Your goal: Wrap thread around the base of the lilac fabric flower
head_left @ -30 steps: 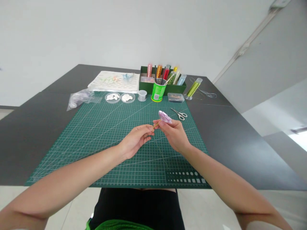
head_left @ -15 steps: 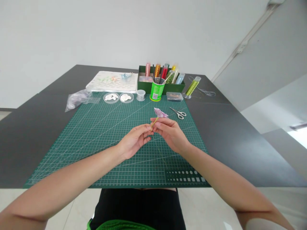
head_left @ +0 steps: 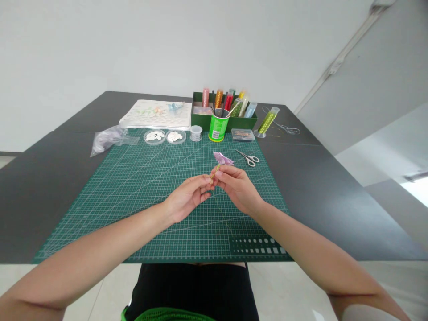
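A small light-purple artificial flower (head_left: 223, 158) on a thin yellow-green stem is held up over the green cutting mat (head_left: 133, 187). My left hand (head_left: 190, 196) pinches the lower end of the stem between thumb and forefinger, its other fingers loosely curled. Higher on the stem, just below the petals, my right hand (head_left: 237, 185) has thumb and fingertips closed. The two hands meet at the fingertips, which partly hide the stem. A fine thread seems to trail down from the hands over the mat, too faint to follow fully. White-handled scissors (head_left: 249, 158) lie beyond my right hand.
Behind the mat's middle stand a green can (head_left: 216, 129) of tools and a dark green box (head_left: 200, 120) of thread spools. A yellow-green spool (head_left: 268, 121) stands right. Two dishes of white pieces (head_left: 154, 136), a small clear spool (head_left: 195, 133) and a plastic bag (head_left: 106, 138) sit left.
The right fingers have shifted slightly on the stem, and the flower has tipped and moved a little left. Both hands otherwise keep their places.
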Available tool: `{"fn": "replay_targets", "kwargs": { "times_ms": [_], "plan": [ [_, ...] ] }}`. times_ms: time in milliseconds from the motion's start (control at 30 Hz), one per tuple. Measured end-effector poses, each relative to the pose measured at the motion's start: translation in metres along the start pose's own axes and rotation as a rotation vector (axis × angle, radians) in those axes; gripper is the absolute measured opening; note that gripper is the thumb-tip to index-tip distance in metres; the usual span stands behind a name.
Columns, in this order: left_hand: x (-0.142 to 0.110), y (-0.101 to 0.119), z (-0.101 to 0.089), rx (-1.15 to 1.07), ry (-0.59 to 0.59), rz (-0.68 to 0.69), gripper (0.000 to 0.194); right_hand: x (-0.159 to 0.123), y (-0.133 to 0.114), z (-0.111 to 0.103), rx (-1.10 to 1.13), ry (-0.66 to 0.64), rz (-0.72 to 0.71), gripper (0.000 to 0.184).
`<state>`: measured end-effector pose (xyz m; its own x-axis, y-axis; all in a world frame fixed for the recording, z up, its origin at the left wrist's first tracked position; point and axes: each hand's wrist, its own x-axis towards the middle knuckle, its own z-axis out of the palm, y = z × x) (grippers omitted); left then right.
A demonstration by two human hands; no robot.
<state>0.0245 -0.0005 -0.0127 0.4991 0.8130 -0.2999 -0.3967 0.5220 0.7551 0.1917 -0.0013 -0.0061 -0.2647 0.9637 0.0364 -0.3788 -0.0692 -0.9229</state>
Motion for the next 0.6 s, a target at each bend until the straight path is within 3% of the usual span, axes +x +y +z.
{"fn": "replay_targets", "kwargs": {
  "times_ms": [133, 267, 467, 600],
  "plan": [
    [0.0000, 0.0005, 0.0004, 0.093, 0.030, 0.051, 0.017, 0.0006, 0.0021, -0.0010, -0.003, 0.029, -0.005, 0.017],
    [0.0006, 0.0017, 0.0002, 0.261, 0.072, 0.193, 0.017, -0.0001, 0.0052, -0.0001, -0.026, 0.096, -0.028, 0.019],
    [-0.0024, 0.0067, -0.0016, 0.818, 0.195, 0.635, 0.014, -0.0003, 0.0084, 0.0017, -0.016, 0.192, 0.008, 0.027],
    [-0.0074, 0.0089, -0.0036, 1.181, 0.302, 0.958, 0.012, 0.0006, 0.0075, 0.0014, 0.060, 0.175, 0.032, 0.031]
  ]
}}
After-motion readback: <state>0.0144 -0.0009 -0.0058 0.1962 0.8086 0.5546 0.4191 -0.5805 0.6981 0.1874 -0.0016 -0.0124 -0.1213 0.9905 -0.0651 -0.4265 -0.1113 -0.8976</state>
